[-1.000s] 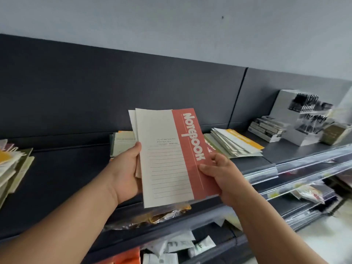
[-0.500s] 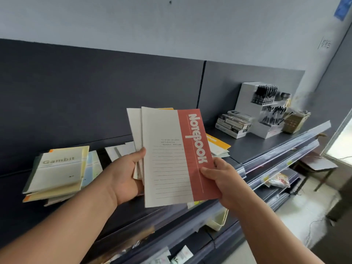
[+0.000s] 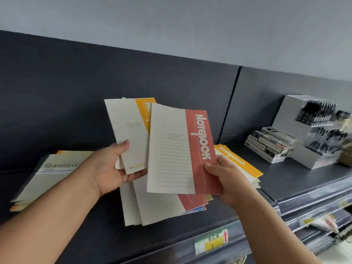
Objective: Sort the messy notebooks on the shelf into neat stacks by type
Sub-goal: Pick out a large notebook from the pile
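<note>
One view only, from the person's head, facing forward and a little down at a dark shelf (image 3: 285, 180) and its back panel (image 3: 76, 92). It sits close: the forearms enter from 7 and 5 o'clock, and the left hand (image 3: 112, 168) with a yellow notebook (image 3: 129, 134) and the right hand (image 3: 226, 180) with a red notebook (image 3: 177, 149) fill the centre. The shelf is seen at an angle, running away toward 3 o'clock, where a pen display (image 3: 312, 130) stands; grey wall lies at 12 o'clock.

The yellow notebook (image 3: 129, 130) (title mostly hidden) sits behind the red notebook (image 3: 177, 149).
</note>
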A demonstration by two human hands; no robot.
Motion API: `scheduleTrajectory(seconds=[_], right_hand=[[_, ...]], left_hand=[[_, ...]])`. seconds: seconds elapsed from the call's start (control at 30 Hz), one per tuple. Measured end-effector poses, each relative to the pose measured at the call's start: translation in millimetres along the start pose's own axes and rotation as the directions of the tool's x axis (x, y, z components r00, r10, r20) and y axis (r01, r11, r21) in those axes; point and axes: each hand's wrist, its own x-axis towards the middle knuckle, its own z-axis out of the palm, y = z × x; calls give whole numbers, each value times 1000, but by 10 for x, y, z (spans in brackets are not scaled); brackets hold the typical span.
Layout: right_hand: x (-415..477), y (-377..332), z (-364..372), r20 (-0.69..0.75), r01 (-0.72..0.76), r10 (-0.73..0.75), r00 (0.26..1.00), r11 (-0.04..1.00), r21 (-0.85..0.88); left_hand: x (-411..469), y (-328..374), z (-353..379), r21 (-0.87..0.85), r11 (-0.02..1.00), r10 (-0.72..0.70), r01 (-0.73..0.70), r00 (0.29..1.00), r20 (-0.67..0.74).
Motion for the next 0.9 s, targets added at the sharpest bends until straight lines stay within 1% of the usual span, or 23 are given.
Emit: scheduleTrajectory(seconds=[0.13,0.27,0.37,0.47,0.57,0.63,0.7,0.73,0.77,0.8,0.83,0.87,0.9], right_hand=[[298,-78,-25,113,-41,39,993,999,14],[472,59,7,211,-107,121,970,991,-74],[549,182,-1,241,-89,126,962,984,-157],[558,221,-40,302,-3,113,946,939,-343],[515,176,-81,400,119,81,913,885,-451],[504,112,-128,461,233,59,885,801,-552],[513,53,-192,498,356,26,867,667,-655],[505,14,-229,505,413,-20,863,604,-682],[491,-20,-268,500,454,-83,862,563,-690],[472,-54,-314,488,480,-151,859,569,-668],[446,-96,-364,474,481,-196,858,631,-609],[425,-133,-412,459,439,-198,866,741,-509],[388,-181,-455,458,347,-147,877,852,-391]], left_hand=[[-162,94,-141,-43,990,122,-131,980,-159],[-393,44,-166,-31,968,227,-250,922,-315],[-559,-91,-136,-28,949,277,-313,875,-397],[-671,-248,-43,-44,936,295,-349,847,-442],[-696,-375,136,-28,937,295,-347,834,-467],[-660,-464,275,-11,943,289,-332,836,-466],[-609,-547,427,3,953,272,-304,848,-455],[-581,-582,505,10,958,260,-285,859,-441],[-549,-614,582,23,964,250,-265,872,-422],[-513,-642,659,38,969,239,-245,883,-404],[-473,-669,734,52,972,230,-228,891,-392],[-431,-696,812,63,975,220,-212,897,-383],[-384,-723,894,73,978,209,-196,904,-373]])
